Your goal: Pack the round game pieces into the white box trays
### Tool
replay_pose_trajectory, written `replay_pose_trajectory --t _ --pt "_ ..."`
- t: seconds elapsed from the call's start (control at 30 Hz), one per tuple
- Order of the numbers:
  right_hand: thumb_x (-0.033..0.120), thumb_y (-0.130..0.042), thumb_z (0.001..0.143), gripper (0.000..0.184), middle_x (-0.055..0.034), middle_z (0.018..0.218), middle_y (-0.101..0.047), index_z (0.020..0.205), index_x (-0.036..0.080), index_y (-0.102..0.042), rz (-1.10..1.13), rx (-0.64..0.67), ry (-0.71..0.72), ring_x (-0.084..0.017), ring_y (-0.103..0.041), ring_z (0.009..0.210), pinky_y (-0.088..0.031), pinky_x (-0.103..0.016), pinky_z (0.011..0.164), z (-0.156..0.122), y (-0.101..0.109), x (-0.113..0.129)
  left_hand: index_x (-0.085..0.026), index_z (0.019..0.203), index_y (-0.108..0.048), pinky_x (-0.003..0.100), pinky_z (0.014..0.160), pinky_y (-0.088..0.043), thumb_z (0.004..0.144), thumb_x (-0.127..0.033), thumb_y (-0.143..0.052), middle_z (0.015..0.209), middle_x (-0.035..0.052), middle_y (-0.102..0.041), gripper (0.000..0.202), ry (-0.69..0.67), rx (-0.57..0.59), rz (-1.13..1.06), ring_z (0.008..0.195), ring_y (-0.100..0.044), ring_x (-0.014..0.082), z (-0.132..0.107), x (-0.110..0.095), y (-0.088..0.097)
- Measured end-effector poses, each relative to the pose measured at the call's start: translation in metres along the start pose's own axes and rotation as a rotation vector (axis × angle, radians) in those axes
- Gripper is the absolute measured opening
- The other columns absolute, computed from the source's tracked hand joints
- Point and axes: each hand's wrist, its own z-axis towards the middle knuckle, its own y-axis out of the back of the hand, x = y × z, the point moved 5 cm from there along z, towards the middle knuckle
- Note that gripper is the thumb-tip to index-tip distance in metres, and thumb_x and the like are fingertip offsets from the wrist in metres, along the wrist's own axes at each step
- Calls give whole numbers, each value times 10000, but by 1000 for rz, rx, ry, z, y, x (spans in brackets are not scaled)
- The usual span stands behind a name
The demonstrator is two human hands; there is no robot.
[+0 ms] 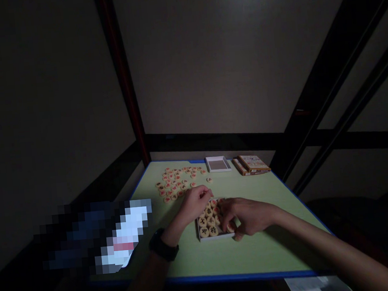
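Note:
A shallow white box [217, 237] sits near the middle of the table, holding several round wooden xiangqi pieces [212, 221] with black or red characters, laid flat in rows. My right hand [249, 214] reaches over the box's right side, fingers bent down and closed around a xiangqi piece [230, 227] in the near right corner. Parts of the pieces on that side are hidden under it. At the far left corner of the box is my left hand [195, 203], its fingers curled together; what they hold, if anything, is hidden. A dark watch is on the left wrist.
Loose xiangqi pieces [174, 182] lie scattered at the table's far left. An open white box lid or tray [218, 164] stands at the back edge, with stacked printed boxes [252, 164] to its right. A lit, pixelated screen [127, 233] is at the left edge.

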Motion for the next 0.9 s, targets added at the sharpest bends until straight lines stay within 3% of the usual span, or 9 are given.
replay_pose_trajectory --t 0.67,0.8,0.9 --pt "83 -758 692 254 -14 789 -671 910 212 -775 17 -41 34 -177 -559 862 -404 -280 764 -4 7 8 -170 697 -632 214 573 -349 834 -249 -495 611 -36 -572 209 24 -17 71 603 -512 113 1 4 2" --pt "129 -721 748 261 -23 816 -692 995 198 -770 105 -46 4 -155 -599 782 -443 -257 720 -1 22 2 -171 723 -648 217 588 -364 865 -244 -496 643 -18 -622 221 60 -21 213 623 -560 120 0 0 7" --pt "181 -676 806 203 -38 806 -705 987 170 -769 71 -213 -103 -152 -613 721 -451 -248 668 21 45 -20 -184 800 -673 233 630 -393 904 -250 -467 726 20 -688 240 118 -58 488 694 -629 148 -3 -6 17"
